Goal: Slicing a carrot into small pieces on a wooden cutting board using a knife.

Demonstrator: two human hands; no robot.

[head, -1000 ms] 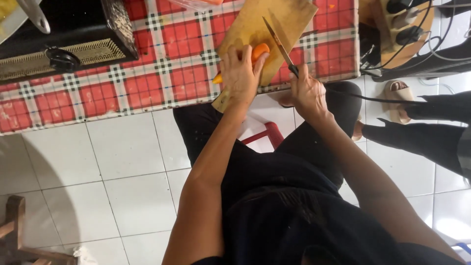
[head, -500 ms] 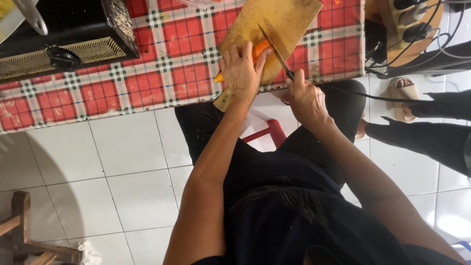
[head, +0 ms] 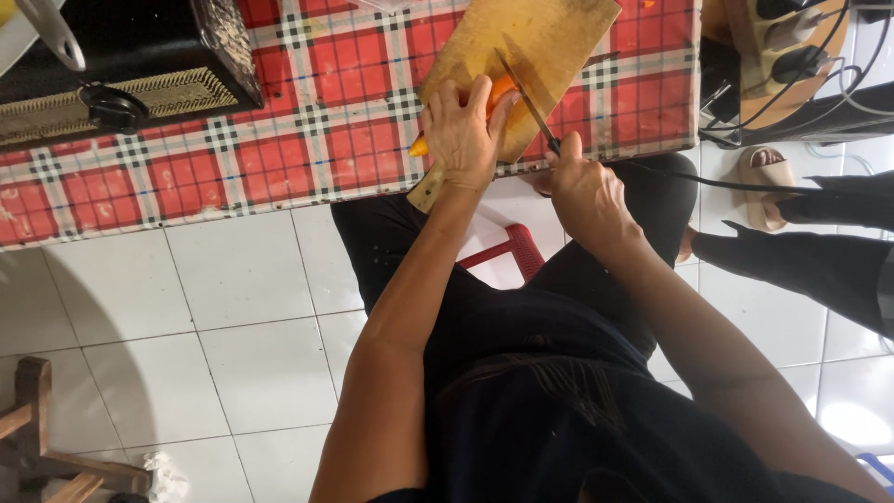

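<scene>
Orange is what jumps out: a long orange carrot-like vegetable (head: 494, 98) lying on a pale wooden cutting board (head: 549, 37) that sits on a red-and-white checked tablecloth (head: 307, 121), right at the table edge closest to the person. Left hand (head: 461, 135) is clamped down over the vegetable, fingers curled over the top, so most of it is hidden; only an orange bit between the fingers and a small tip at the lower left peek out. Its long axis runs diagonally, lower-left tip to upper-right end, roughly along the board's length. Right hand (head: 582, 186) is closed around the handle of a slim steel-bladed kitchen knife (head: 526, 93), and the blade angles up and to the left from the fist, crossing the vegetable just beside the left fingertips. So the blade meets the vegetable's axis crosswise, with the exposed end lying on the right hand's side. Off to the left there's a black box-shaped appliance with a mesh front (head: 121, 65).
</scene>
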